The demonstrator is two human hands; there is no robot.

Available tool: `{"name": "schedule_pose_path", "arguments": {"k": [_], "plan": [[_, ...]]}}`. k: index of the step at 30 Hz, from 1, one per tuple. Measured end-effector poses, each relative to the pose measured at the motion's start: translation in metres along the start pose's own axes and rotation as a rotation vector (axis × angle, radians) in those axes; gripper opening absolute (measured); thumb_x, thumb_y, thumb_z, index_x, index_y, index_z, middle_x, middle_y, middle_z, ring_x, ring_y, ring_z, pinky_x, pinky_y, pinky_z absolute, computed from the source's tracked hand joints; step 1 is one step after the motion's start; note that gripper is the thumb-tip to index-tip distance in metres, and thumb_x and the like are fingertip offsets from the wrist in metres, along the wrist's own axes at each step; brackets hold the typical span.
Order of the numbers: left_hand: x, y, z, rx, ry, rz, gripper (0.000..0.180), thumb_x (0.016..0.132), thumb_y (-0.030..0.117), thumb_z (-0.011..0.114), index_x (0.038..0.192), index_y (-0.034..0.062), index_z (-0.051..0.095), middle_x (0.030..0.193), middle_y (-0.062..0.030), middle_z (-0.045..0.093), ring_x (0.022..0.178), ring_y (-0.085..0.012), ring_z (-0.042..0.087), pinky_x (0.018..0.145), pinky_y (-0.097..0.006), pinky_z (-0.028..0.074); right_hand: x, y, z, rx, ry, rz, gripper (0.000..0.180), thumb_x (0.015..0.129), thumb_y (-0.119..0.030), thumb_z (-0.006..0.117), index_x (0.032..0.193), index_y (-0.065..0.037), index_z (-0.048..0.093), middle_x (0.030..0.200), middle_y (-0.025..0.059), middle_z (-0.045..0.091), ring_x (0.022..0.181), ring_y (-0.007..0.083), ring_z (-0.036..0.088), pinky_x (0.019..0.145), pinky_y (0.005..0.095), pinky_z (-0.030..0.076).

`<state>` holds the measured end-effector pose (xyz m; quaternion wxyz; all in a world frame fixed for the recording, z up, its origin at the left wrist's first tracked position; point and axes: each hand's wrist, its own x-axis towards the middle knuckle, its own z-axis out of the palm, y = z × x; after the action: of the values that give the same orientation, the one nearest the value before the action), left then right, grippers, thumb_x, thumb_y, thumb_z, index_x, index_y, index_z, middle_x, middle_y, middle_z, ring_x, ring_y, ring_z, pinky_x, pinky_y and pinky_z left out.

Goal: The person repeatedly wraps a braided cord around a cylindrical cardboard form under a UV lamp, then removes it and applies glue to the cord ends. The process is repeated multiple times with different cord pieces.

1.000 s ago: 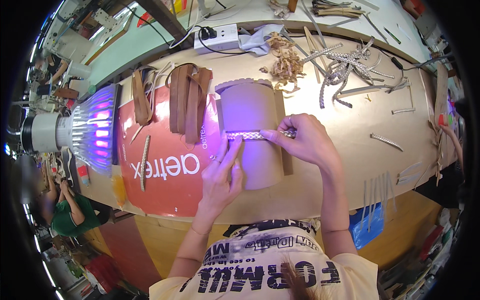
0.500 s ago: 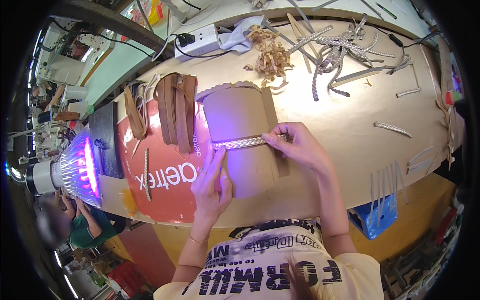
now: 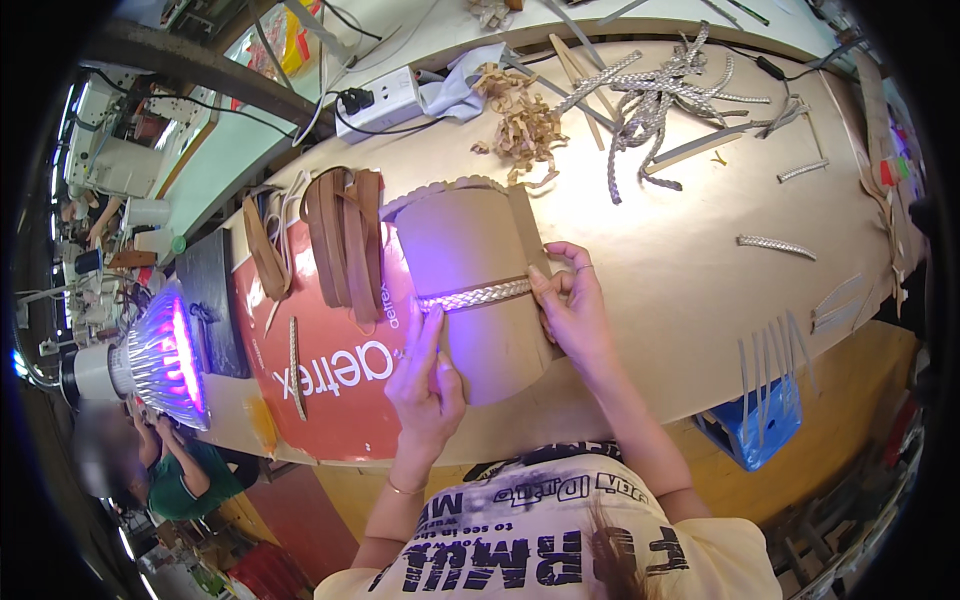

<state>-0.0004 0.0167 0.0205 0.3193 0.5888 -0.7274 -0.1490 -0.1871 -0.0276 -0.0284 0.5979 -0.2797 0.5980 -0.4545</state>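
A tan leather panel (image 3: 470, 250) with a scalloped far edge lies curved on the workbench. A silver braided strip (image 3: 476, 295) runs across its middle. My left hand (image 3: 428, 378) presses a fingertip on the strip's left end. My right hand (image 3: 572, 312) pinches the strip's right end against the panel's right edge. Purple light falls on the panel's left side.
A purple lamp (image 3: 165, 358) glows at the left. Brown leather straps (image 3: 345, 245) lie on a red sheet (image 3: 330, 385). Loose braided strips (image 3: 655, 95), tan scraps (image 3: 522, 125) and a power strip (image 3: 385, 100) sit farther back. A blue bin (image 3: 760, 430) hangs at the front right. Another person (image 3: 165, 470) is at lower left.
The view has shifted so the panel and hands sit lower and more central. Both hands stay on the braided strip; my left fingertip has slid slightly along its left end.
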Motion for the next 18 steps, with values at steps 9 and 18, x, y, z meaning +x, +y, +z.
{"name": "schedule_pose_path", "arguments": {"k": [9, 18], "plan": [[0.0, -0.003, 0.0, -0.071, 0.034, 0.03, 0.055, 0.077, -0.003, 0.054, 0.132, 0.0048, 0.058, 0.133, -0.0252, 0.055, 0.066, -0.0217, 0.062, 0.061, -0.031, 0.05, 0.007, 0.002, 0.003, -0.47, 0.04, -0.211, 0.032, 0.093, -0.008, 0.057, 0.124, -0.009, 0.048, 0.059, 0.0067, 0.054, 0.052, 0.0177, 0.052, 0.051, 0.0334, 0.042], [-0.003, 0.002, -0.013, -0.118, 0.03, -0.001, 0.046, 0.085, -0.001, 0.055, 0.129, 0.0097, 0.06, 0.133, -0.0222, 0.053, 0.103, -0.0333, 0.062, 0.09, -0.039, 0.048, -0.04, -0.065, -0.017, -1.201, 0.41, -0.407, 0.036, 0.087, -0.004, 0.052, 0.123, -0.005, 0.057, 0.099, 0.0181, 0.066, 0.096, 0.034, 0.063, 0.083, 0.0476, 0.047]]}}
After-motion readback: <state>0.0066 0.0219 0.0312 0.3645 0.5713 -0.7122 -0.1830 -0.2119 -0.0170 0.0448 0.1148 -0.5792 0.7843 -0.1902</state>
